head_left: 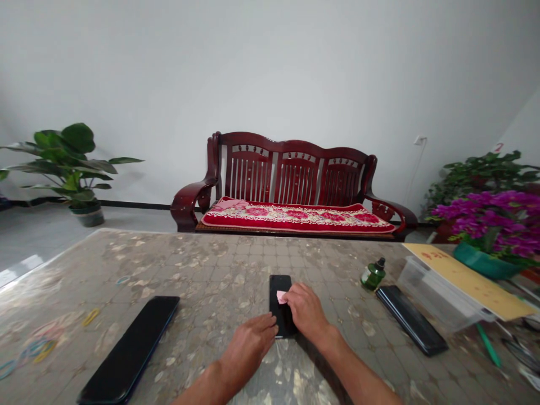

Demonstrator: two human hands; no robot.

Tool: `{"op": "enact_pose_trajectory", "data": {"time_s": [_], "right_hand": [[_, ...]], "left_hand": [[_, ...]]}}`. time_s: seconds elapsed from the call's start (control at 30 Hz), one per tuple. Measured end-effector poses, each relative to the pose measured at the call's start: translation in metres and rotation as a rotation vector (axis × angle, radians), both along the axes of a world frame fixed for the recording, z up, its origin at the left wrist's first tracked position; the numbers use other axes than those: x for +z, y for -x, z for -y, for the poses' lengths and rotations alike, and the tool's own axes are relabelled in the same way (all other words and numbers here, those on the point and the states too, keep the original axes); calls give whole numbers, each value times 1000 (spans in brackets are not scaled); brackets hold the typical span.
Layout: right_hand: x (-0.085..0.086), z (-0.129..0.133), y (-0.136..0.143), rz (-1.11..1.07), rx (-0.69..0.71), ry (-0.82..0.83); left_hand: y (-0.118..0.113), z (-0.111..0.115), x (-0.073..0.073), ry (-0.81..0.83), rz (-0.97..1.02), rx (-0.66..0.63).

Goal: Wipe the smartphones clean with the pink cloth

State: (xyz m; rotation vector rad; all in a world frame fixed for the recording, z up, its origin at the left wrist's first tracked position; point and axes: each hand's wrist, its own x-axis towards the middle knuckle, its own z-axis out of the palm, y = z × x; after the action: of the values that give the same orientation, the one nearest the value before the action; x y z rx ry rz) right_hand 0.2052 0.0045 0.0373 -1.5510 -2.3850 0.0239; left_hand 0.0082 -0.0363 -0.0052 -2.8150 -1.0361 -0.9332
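Observation:
A black smartphone (275, 284) lies flat on the patterned tablecloth in front of me. With its fingers together, my left hand (252, 339) grips the phone's lower left edge. My right hand (307, 311) is closed on a small pink piece of cloth or paper (280, 296), pressed against the upper part of the phone's dark face. The right fingers cover much of the phone's right side. Whether the pink piece is cloth or paper cannot be made out.
A long black phone-like slab (133, 349) lies at left, near loose coloured bands (44, 350). To the right are a small green bottle (373, 274), a black case (411, 319), a clear plastic box (442, 292) and a flower pot (485, 261). A wooden bench (295, 149) stands beyond the table.

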Motion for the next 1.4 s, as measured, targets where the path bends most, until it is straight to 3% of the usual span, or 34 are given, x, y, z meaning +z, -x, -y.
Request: {"op": "enact_pose_trajectory", "data": {"time_s": [0.27, 0.53, 0.8, 1.07, 1.4], "right_hand": [[6, -18, -1, -37, -97, 50], [-3, 20, -11, -102, -7, 43], [4, 4, -6, -70, -58, 75], [-3, 46, -14, -137, 43, 56], [1, 40, -1, -84, -5, 24]], "left_hand": [[0, 1, 5, 14, -8, 1], [-1, 1, 6, 45, -30, 17], [2, 1, 6, 103, -49, 7], [3, 3, 3, 114, -45, 40], [2, 3, 2, 143, 16, 65]]}}
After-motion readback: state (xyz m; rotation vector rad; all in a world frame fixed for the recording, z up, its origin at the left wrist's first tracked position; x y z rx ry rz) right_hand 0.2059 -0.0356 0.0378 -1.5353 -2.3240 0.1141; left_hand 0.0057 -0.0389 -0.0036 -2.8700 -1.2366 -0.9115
